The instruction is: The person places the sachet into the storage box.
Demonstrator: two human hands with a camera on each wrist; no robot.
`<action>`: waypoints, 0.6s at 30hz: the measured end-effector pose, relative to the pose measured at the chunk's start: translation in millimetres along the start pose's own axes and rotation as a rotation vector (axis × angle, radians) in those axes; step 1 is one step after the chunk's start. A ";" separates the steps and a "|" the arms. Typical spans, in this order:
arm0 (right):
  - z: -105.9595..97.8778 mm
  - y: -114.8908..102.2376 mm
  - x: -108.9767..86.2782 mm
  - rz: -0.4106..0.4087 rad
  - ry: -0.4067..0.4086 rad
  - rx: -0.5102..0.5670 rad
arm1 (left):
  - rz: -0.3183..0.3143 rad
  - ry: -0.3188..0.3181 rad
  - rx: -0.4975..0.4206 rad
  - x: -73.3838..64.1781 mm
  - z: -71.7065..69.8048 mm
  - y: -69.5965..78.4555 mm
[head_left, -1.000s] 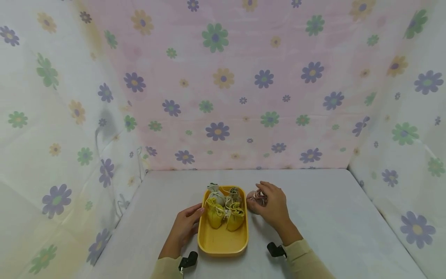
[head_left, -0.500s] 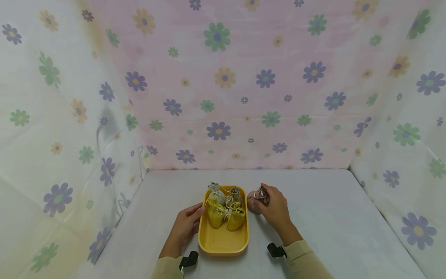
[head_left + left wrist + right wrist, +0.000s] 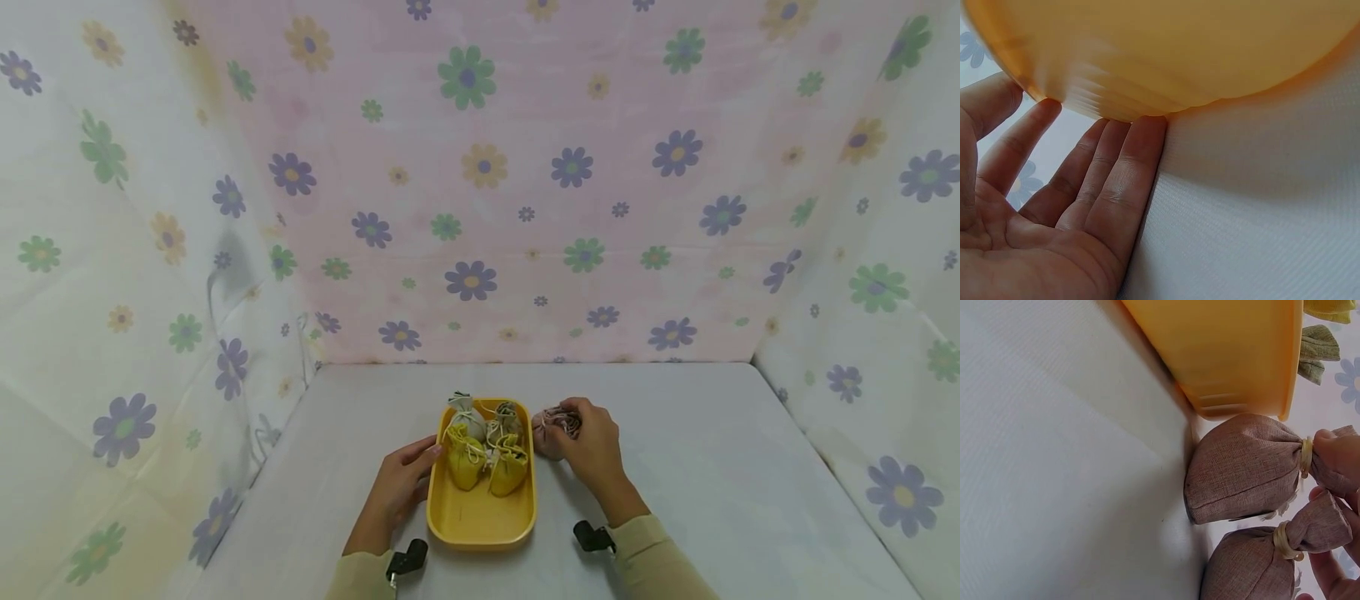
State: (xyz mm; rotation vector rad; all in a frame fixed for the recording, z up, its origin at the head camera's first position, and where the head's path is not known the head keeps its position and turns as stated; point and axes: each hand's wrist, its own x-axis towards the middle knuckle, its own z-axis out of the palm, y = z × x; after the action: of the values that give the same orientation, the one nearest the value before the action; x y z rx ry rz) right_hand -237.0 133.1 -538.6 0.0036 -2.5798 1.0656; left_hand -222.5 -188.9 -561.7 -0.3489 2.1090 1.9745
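My left hand [image 3: 401,479] rests its fairly straight fingers [image 3: 1125,162] against the outer wall of a yellow plastic tray [image 3: 480,527]. Inside the tray's far half stand several small drawstring pouches: two yellow ones [image 3: 467,468], a pale grey one [image 3: 468,423] and an olive one [image 3: 503,427]. Just right of the tray, my right hand [image 3: 597,446] pinches the gathered top of a brown drawstring pouch [image 3: 1244,465]. A second brown pouch [image 3: 1250,562] stands close beside it in the right wrist view, fingers behind its top. Both brown pouches appear to rest on the table.
A white-covered table [image 3: 697,475] extends on both sides of the tray. Flower-patterned cloth [image 3: 480,208] hangs behind it and along both sides. Black wrist cameras [image 3: 408,558] sit at the cuffs.
The right hand has lowered slightly, its fingers drawing in on the brown cloth tops, which have shifted a little. The left hand and the tray have hardly moved.
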 end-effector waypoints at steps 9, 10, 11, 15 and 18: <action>-0.9 -5.6 0.2 -0.009 0.035 0.001 | 0.006 -0.019 -0.019 -0.1 -0.8 -0.6; -0.6 -5.8 0.1 -0.008 0.036 -0.003 | 0.005 -0.019 -0.019 -0.2 -1.0 -0.6; -0.3 -5.9 0.1 -0.005 0.037 -0.007 | 0.006 -0.019 -0.020 -0.3 -1.1 -0.6; 0.6 -5.7 0.6 -0.012 0.049 -0.003 | 0.003 -0.014 -0.017 -0.5 -1.7 -0.6; -0.5 -6.4 0.2 -0.013 0.056 0.021 | 0.006 -0.018 -0.017 0.2 -2.4 -0.9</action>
State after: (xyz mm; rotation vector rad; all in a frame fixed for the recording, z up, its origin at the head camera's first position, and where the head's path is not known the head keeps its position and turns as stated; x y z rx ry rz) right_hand -236.1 129.0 -533.8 -0.0046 -2.5153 1.0730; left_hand -222.4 -191.4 -562.5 -0.3265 2.0864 1.9920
